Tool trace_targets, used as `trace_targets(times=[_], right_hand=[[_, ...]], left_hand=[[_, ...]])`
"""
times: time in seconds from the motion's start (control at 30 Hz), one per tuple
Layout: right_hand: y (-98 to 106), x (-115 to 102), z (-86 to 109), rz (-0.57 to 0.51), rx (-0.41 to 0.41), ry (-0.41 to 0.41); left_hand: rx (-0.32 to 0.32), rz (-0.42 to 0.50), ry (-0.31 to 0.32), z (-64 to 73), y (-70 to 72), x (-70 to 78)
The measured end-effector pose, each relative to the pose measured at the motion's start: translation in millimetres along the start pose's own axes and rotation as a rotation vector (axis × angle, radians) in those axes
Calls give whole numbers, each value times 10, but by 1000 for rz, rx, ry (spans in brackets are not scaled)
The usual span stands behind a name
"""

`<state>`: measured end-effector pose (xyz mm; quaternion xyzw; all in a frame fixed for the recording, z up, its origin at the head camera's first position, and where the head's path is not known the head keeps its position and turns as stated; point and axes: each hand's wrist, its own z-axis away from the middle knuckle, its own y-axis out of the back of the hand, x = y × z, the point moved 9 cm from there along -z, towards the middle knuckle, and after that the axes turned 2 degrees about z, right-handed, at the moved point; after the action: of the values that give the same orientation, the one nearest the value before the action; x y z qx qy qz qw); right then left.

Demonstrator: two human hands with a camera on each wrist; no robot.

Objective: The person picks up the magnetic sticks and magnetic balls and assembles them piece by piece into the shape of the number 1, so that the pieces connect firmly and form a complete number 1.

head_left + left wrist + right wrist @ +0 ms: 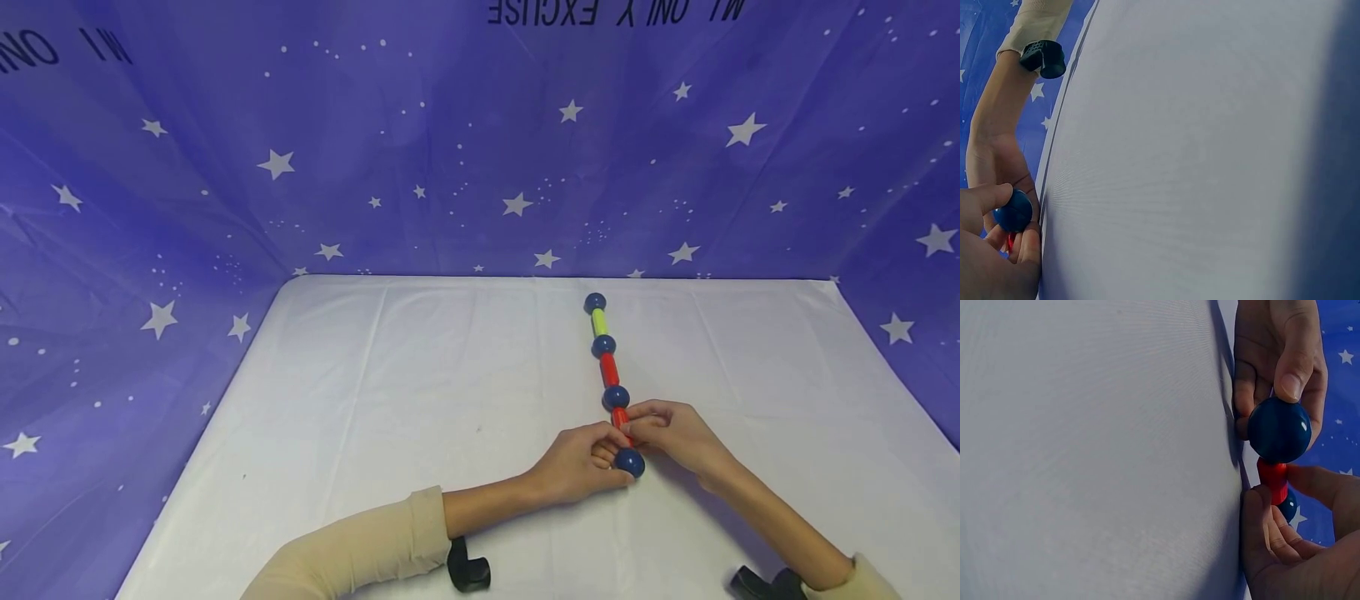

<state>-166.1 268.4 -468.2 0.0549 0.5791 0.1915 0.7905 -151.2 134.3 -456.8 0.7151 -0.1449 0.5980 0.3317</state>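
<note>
A line of blue balls joined by short rods runs away from me across the table. From the far end come a blue ball (596, 302), a yellow-green rod (599, 322), another blue ball (603, 346), a red rod (610, 371) and a third blue ball (616, 397). My right hand (678, 437) pinches the nearest red rod (1274, 481) between thumb and fingers. At the near end, my left hand (573, 462) grips the closest blue ball (1279, 430), thumb on its near side. That ball meets the red rod's end.
A white cloth covers the table (420, 375). Behind and beside it hangs a purple-blue backdrop (465, 150) with white stars and lettering. Black wrist devices show below the left sleeve (468, 568) and by the right sleeve (757, 583).
</note>
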Motion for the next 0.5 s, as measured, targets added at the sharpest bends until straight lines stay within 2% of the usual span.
trace_targets(times=[0.5], right_hand=[[18,17,-8,2,8,-2]], left_hand=[[5,2,-15,-17,5,18]])
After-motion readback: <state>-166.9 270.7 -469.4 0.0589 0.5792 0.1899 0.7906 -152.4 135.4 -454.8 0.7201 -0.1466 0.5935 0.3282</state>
